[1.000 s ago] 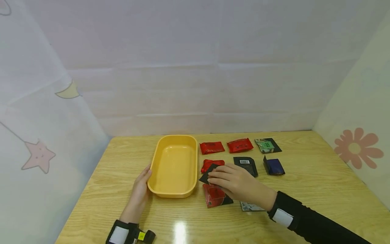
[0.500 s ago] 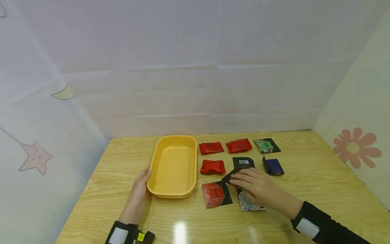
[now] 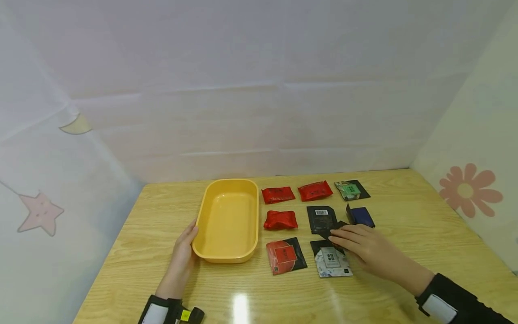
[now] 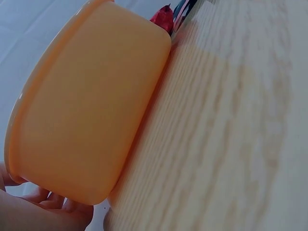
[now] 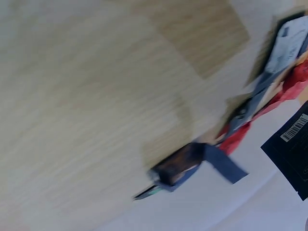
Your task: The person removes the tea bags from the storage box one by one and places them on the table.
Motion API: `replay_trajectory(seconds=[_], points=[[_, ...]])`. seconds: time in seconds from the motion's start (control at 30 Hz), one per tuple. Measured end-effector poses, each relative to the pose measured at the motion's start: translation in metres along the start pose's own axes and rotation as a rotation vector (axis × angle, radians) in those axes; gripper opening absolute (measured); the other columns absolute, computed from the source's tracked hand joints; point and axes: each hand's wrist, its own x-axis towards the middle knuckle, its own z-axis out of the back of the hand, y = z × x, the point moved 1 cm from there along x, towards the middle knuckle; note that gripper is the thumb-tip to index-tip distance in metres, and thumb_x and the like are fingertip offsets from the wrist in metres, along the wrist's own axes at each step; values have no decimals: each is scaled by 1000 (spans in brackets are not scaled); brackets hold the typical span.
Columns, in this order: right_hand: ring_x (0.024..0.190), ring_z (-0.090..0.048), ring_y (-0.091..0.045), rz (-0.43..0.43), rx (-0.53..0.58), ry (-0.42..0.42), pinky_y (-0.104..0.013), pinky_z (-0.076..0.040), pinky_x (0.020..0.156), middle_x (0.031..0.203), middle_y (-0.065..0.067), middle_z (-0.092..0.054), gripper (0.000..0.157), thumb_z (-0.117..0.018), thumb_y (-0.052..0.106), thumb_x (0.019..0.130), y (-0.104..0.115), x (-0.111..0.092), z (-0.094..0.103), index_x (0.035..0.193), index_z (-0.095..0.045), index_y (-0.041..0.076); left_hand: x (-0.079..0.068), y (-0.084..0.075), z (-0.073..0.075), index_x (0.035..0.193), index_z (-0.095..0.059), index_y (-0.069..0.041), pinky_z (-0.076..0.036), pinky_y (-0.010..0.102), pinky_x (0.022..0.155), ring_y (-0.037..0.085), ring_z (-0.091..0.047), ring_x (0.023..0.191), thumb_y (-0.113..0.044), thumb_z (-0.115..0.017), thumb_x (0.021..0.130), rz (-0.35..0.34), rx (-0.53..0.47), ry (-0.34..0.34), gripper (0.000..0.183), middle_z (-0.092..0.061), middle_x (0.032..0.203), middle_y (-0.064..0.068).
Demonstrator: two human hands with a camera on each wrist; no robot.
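Note:
My left hand (image 3: 184,252) grips the left side of a yellow plastic basin (image 3: 226,259), its thumb at the rim; in the left wrist view the fingers (image 4: 72,211) lie against the basin's outer wall. Between the fingertips of my right hand (image 3: 368,252) is a dark packet (image 5: 292,150) with a barcode, held above the table. Most of that packet is hidden by the hand in the head view. Below it lie a white-and-black packet (image 3: 332,263) and a black barcoded packet (image 3: 321,219). A dark blue packet (image 3: 362,216) sits just beyond the hand.
Red wrapped packets (image 3: 280,220) lie right of the basin, others (image 3: 278,195) (image 3: 315,191) behind. A red-and-black packet (image 3: 285,255) is nearer, a green-and-black packet (image 3: 351,191) at the back right. White sheets enclose the wooden table (image 3: 154,216) behind and at both sides.
My right hand has moved right with the dark packet, from over the red packets to over the white-and-black one. My left hand stays on the basin.

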Motion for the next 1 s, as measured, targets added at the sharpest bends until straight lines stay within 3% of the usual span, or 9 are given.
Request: replay_trajectory(seconds=[0.37,0.5,0.53,0.6,0.73,1.0], points=[[99,-61,-20,-81,-24,42,-42,-58,76,107,-2,-73,57,-19,36,103,-10,-31,7,111,-71,14,-1,-1,1,151,-17,-5,-17,41,122,22,-21,142,-27,-34,102,-2,13,-1,56,-15,160,11],[100,-61,-19,-107,-28,90,-42,-58,76,108,-1,-73,29,-51,29,95,-13,-43,11,112,-70,16,-1,0,0,151,-17,-5,-16,42,122,23,-20,142,-27,-33,102,-8,22,9,55,-15,160,12],[99,-61,-20,-111,-31,105,-42,-58,76,108,-1,-73,27,-60,25,89,-13,-46,13,112,-70,16,-1,0,0,151,-17,-5,-16,43,122,23,-20,142,-26,-33,103,-10,26,13,55,-14,160,12],[99,-61,-20,-114,-33,132,-43,-58,76,108,-1,-73,40,-73,17,73,-14,-51,15,112,-70,16,-1,1,0,151,-17,-5,-17,43,122,23,-20,142,-26,-32,103,-13,23,18,55,-15,160,12],[98,-61,-19,-111,-41,155,-42,-58,75,107,0,-73,50,-78,12,62,-16,-59,17,111,-70,17,-1,1,0,151,-17,-5,-17,43,121,23,-21,141,-26,-32,103,-17,20,15,55,-16,160,12],[95,-63,-18,-143,-50,191,-42,-59,74,104,2,-74,50,-78,12,59,-15,-67,18,108,-72,17,-2,1,1,151,-17,-6,-16,43,122,23,-20,142,-26,-32,103,-16,20,16,55,-16,160,12]])
